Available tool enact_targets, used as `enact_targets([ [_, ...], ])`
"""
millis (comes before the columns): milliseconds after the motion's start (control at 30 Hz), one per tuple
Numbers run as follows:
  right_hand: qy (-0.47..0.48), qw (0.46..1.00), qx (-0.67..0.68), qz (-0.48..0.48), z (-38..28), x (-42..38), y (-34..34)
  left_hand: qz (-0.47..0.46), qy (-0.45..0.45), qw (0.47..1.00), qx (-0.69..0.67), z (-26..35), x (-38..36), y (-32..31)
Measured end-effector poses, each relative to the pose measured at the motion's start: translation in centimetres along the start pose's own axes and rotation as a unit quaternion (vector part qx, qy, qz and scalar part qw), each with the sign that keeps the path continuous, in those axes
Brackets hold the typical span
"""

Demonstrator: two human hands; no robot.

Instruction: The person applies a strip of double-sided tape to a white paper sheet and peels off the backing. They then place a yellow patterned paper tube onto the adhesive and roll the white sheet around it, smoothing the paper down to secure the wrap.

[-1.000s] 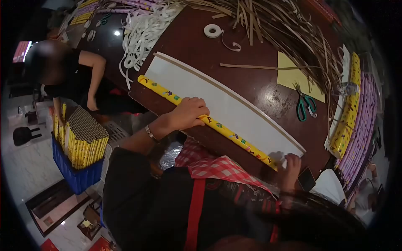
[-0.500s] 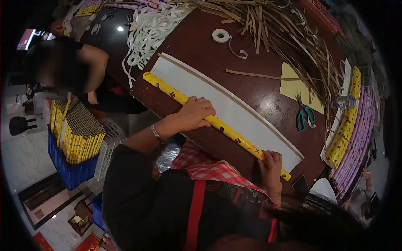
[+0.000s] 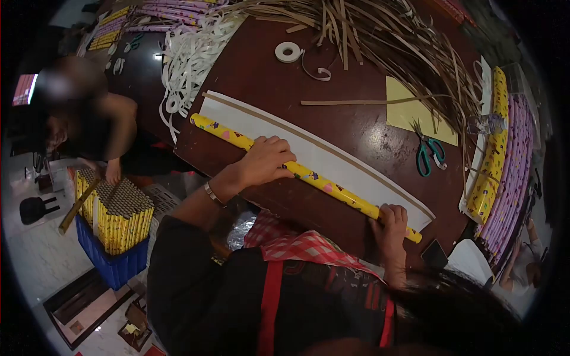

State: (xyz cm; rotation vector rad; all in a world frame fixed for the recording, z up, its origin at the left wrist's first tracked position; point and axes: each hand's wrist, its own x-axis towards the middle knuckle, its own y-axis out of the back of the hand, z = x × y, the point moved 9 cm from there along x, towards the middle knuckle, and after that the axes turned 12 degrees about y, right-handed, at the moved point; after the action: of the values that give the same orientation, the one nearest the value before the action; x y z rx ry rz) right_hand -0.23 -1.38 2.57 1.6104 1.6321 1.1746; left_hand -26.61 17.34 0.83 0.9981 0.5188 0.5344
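Observation:
A yellow patterned roll (image 3: 326, 186) lies slantwise on the dark brown table (image 3: 249, 71), with white sheet backing (image 3: 309, 152) spread out beyond it. A brown strip (image 3: 356, 164) runs along the sheet's far edge. My left hand (image 3: 268, 160) is wrapped over the roll left of its middle, thumb toward the right. Near the roll's right end, my right hand (image 3: 390, 228) grips it with bent fingers.
White tape roll (image 3: 288, 52), brown strips (image 3: 380, 35), yellow paper (image 3: 409, 110), green-handled scissors (image 3: 424, 157) and white strips (image 3: 190, 65) lie on the table. A co-worker's hand (image 3: 113, 171) is at yellow tubes (image 3: 122, 222) in a blue crate (image 3: 116, 267). A phone (image 3: 435, 255) lies near the edge.
The roll has turned under my hands, showing a different part of its pattern, and less white sheet shows beyond it. The view has shifted. The co-worker's tube now tilts outside the crate.

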Motion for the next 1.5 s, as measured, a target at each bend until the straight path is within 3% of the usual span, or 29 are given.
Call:
enact_targets([
  [67, -0.001, 1.0, -0.022, 0.013, 0.0, 0.5, 0.5, -0.011, -0.004, 1.0, -0.001, -0.1, 0.3, -0.1],
  [233, -0.035, 0.998, -0.047, -0.003, 0.8, 0.6, 0.8, 0.064, -0.01, 0.997, -0.03, 0.0, 0.2, 1.6],
  [500, -0.015, 0.999, -0.036, 0.03, 2.1, 0.9, 1.0, 0.038, -0.012, 0.999, -0.014, 0.6, 1.9, 1.8],
  [567, 0.001, 0.999, -0.036, 0.017, 2.0, 1.1, 1.0, 0.071, -0.009, 0.997, 0.003, 0.5, 1.8, 2.2],
  [733, -0.01, 0.999, -0.04, 0.015, 2.8, 1.6, 1.0, 0.015, 0.004, 1.0, 0.025, -0.2, 2.3, 1.4],
  [1167, 0.019, 0.999, -0.026, 0.017, 4.1, 2.6, 1.1, 0.067, -0.033, 0.995, 0.071, 0.6, 2.8, 2.0],
  [1500, 0.036, 0.999, -0.037, 0.01, 4.6, 3.6, 1.4, 0.046, -0.03, 0.996, 0.076, -0.1, 3.4, 1.4],
])
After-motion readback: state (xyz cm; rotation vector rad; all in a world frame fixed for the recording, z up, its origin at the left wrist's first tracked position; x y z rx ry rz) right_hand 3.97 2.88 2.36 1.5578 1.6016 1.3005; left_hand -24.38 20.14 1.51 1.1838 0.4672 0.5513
